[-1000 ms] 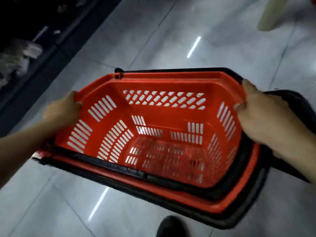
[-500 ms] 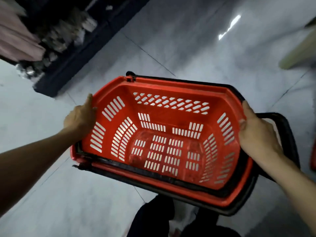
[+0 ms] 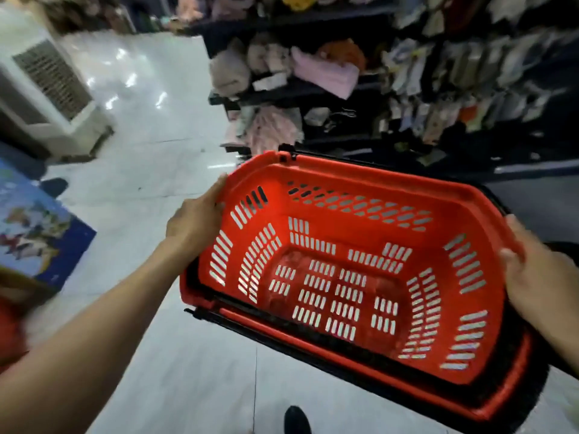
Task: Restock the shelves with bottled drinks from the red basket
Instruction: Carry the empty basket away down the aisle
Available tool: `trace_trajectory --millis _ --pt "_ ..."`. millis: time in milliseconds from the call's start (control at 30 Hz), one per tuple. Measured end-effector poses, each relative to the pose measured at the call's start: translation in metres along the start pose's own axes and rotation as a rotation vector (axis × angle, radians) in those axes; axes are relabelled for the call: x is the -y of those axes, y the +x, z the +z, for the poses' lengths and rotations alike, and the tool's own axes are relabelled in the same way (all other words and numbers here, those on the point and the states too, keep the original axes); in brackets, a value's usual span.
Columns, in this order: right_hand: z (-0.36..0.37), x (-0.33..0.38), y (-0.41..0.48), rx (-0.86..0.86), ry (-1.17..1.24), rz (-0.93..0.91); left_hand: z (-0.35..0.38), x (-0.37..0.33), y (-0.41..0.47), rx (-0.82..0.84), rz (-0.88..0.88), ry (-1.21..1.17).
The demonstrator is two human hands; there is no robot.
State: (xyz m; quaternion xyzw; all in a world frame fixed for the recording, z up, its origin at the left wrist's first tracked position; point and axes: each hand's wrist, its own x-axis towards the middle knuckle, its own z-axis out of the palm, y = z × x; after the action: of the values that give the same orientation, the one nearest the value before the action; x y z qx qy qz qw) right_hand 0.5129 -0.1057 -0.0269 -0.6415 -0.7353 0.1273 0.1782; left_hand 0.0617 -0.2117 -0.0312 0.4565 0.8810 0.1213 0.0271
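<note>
Red basket (image 3: 360, 173), held off the pale tiled floor (image 3: 163, 151) between my two hands, its long axis running from left down to the lower right, its slotted bottom in full view. Far left: a blue printed box (image 3: 47, 239) on the floor; above it, in the upper left corner, a white louvred unit (image 3: 47, 86). Left of centre: my left hand (image 3: 194, 227) grips the basket's left end, thumb lying up along the rim, the other fingers hidden behind the wall. Centre: a black bar (image 3: 282, 324) runs along the basket's near side, just under the rim; below it, at the bottom edge of the view, the toe of a dark shoe (image 3: 296, 418). Upper right: dark shelves (image 3: 297, 92) stacked and hung with soft goods, blurred, just beyond the basket's far rim. Far right: my right hand (image 3: 539, 277) grips the basket's right end, thumb hooked over the rim, palm against the outer wall.
</note>
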Motion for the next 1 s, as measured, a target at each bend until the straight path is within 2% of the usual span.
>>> trace_trajectory --millis 67,133,300,500,633,733,1000 --pt "-0.001 0.045 0.025 -0.034 -0.038 -0.163 -0.029 0.042 -0.012 -0.09 -0.104 -0.014" --pt "0.004 0.09 0.047 -0.043 -0.02 -0.24 -0.048 0.085 -0.024 -0.154 -0.183 -0.006" --pt "0.036 0.206 0.069 0.097 0.122 -0.345 -0.078 0.168 -0.05 -0.228 -0.368 0.054" --pt "0.081 0.326 0.098 0.229 0.208 -0.54 -0.103 0.236 -0.084 -0.273 -0.686 0.071" --pt "0.122 0.412 0.117 0.321 0.144 -0.635 -0.103 0.265 -0.104 -0.301 -0.893 0.095" --pt "0.153 0.471 0.128 0.36 0.138 -0.772 -0.106 0.279 -0.112 -0.32 -1.016 0.109" --pt "0.204 0.636 0.098 0.598 0.267 -1.073 -0.122 0.283 -0.16 -0.441 -1.42 0.101"
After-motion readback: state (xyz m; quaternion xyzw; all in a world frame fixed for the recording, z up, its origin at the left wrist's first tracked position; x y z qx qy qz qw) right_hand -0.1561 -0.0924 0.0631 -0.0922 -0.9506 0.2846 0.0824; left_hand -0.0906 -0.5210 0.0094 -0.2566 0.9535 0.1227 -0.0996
